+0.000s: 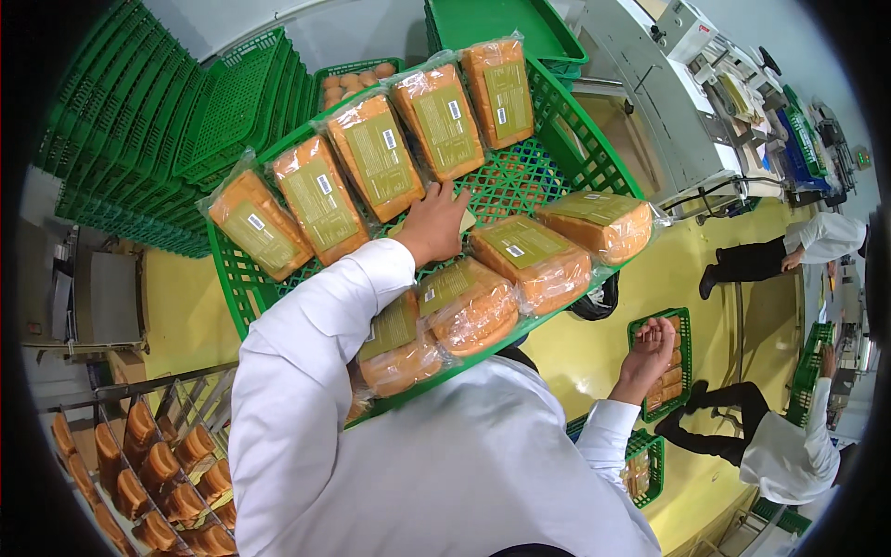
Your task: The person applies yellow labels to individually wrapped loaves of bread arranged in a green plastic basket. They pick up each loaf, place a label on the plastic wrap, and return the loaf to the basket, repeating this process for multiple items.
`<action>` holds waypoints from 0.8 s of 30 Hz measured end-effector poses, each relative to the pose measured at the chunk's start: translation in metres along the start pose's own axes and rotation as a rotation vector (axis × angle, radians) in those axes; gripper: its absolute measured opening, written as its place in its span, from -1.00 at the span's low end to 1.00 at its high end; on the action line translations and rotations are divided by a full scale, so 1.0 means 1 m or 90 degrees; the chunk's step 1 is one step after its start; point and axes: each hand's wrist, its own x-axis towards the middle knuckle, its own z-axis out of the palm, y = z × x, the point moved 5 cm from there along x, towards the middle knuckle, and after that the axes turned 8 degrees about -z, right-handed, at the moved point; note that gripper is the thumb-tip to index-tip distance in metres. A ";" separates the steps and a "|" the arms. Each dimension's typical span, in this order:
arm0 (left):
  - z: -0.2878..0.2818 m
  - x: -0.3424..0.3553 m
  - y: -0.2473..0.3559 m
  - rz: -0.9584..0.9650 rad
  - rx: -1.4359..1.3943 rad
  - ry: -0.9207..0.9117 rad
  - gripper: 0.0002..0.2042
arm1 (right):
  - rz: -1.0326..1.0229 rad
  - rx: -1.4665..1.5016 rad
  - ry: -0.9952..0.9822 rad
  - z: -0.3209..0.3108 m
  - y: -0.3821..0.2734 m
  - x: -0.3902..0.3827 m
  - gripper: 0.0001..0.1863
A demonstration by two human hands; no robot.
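A large green crate stands in front of me with two rows of bagged bread loaves bearing olive labels. My left hand reaches into the gap between the rows, its fingers bent around a pale edge that they mostly cover; what it belongs to cannot be made out. Beyond the fingers lies a far-row loaf; just nearer to me sits another wrapped loaf. My right hand hangs in the air outside the crate's near right side, fingers curled together, nothing visible in them.
Stacked green crates rise at the far left. A rack of unwrapped bread stands lower left. Filled green crates rest on the yellow floor at right. Two people work near the right-hand counters, beyond a white machine.
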 end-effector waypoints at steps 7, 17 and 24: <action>-0.008 0.001 0.015 0.068 0.075 -0.037 -0.34 | 0.005 0.005 -0.019 0.005 0.001 0.010 -0.81; -0.060 -0.012 -0.022 0.045 -0.209 0.194 -0.76 | 0.008 -0.047 0.003 -0.012 -0.001 0.039 -0.79; -0.188 -0.026 0.212 0.690 -0.126 0.347 -0.76 | 0.175 0.266 -0.536 0.171 -0.105 0.040 -0.42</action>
